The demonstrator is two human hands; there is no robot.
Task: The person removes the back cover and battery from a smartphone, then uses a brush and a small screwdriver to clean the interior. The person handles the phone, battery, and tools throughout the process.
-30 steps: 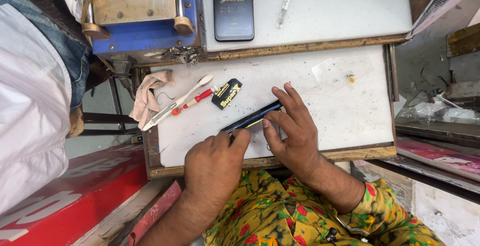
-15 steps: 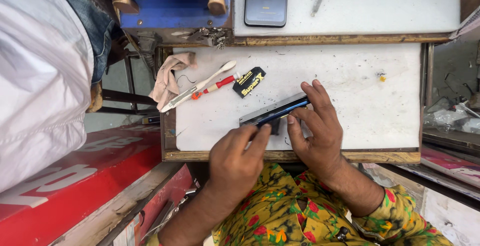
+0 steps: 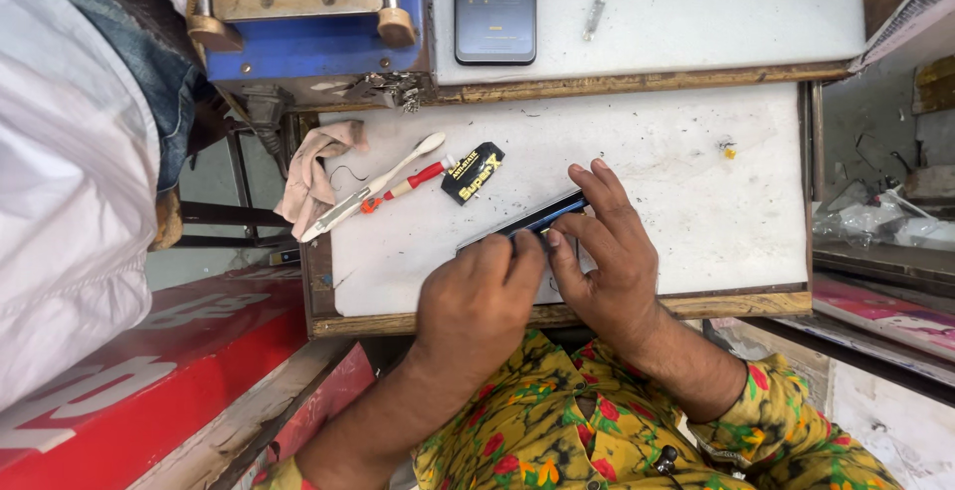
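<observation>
I have both hands on the phone point(image 3: 527, 221), a dark slab with a blue edge that lies slantwise on the white surface point(image 3: 676, 201), just right of the black sachet point(image 3: 473, 173). My left hand point(image 3: 477, 301) is curled, fingers together, pressing down on the phone's near end; I cannot tell whether anything small is pinched under the fingertips. My right hand point(image 3: 607, 251) lies flatter, fingers spread along the phone's far edge, thumb tucked against the left fingertips, clamping the phone from the side.

To do this well, I judge the right hand should hold the phone flat and steady while the left works at the seam with light, even pressure; the slab could skid on the smooth surface if pushed endwise.

Both forearms come up from below the phone, wrists bent slightly inward, sleeves in a yellow floral print. Left of the sachet lie a toothbrush point(image 3: 373, 189), a red-handled tool point(image 3: 403, 189) and a pink cloth point(image 3: 313, 177). Beyond the phone, on the upper surface, rests a second phone point(image 3: 494, 7) beside a blue machine point(image 3: 313, 42). A person in white point(image 3: 70, 201) stands well left.
</observation>
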